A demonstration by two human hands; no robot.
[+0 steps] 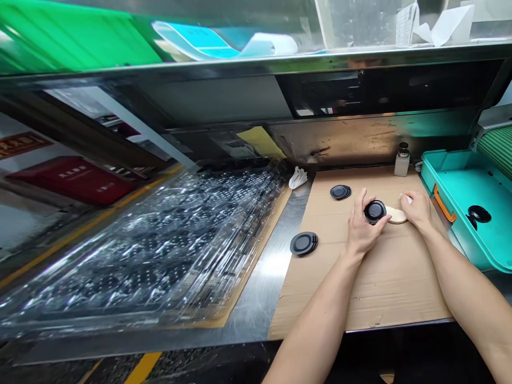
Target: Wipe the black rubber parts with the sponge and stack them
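Observation:
A round black plastic cap (375,212) is held between the thumb and fingers of my left hand (358,226), just above the cardboard sheet (384,288). Right beside it lies a flat, rounded cream-coloured pad (396,215). My right hand (418,209) is closed at the pad's right end, and a small white bit shows at its fingertips; what exactly it grips is hidden. Two small stacks of black discs rest to the left on the cardboard, a farther stack (340,192) and a nearer stack (304,243).
Clear plastic trays (152,240) with black parts cover the left side. At the right stands a teal bin (496,197) holding black discs. A small bottle (402,160) and a crumpled white cloth (298,178) sit at the back, below a metal shelf (248,65).

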